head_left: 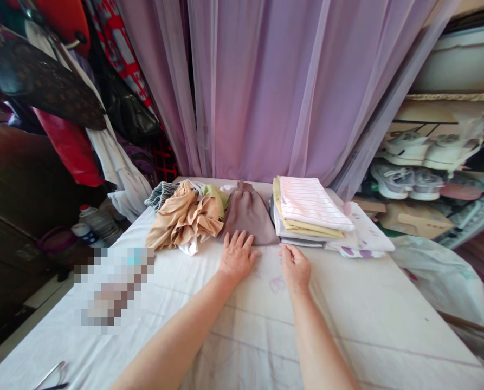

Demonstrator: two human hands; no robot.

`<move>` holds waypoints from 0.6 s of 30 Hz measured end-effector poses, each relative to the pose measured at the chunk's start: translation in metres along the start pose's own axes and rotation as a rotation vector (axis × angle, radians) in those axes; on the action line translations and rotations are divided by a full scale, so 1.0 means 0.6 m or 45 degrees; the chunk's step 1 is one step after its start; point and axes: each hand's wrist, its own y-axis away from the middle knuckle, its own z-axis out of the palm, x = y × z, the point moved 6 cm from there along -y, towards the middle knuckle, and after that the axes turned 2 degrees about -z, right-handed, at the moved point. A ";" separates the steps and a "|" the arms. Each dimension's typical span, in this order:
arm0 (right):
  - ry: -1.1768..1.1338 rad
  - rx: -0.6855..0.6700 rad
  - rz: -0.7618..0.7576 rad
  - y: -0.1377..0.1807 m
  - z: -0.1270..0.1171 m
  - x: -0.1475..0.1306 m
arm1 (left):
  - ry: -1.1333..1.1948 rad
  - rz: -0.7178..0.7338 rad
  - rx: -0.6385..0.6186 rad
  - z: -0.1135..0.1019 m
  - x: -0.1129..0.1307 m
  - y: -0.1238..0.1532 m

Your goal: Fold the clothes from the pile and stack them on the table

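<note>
A brown garment [250, 214] with a gathered, narrow top lies spread on the cloth-covered table, its wide hem towards me. My left hand [237, 254] rests flat with fingers apart, the fingertips on the hem's lower left part. At the hem's right corner my right hand [296, 266] is closed in a pinch on the fabric. Left of the garment sits a crumpled heap of clothes, mostly a tan garment [185, 219], with a green piece [216, 196] and a striped one [160, 195] behind. To the right stands a stack of folded clothes [310, 203], topped by a pink-striped white piece.
A white sheet [258, 336] covers the table. Glasses [52, 374] lie at its near left corner; a blurred-out item is above them. A purple curtain [258, 86] hangs behind. Bags [42, 81] hang at left; shelves with shoes [408, 181] stand at right.
</note>
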 end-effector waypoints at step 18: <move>0.049 -0.303 -0.095 0.078 -0.043 -0.010 | 0.065 -0.224 -0.162 -0.049 -0.062 0.178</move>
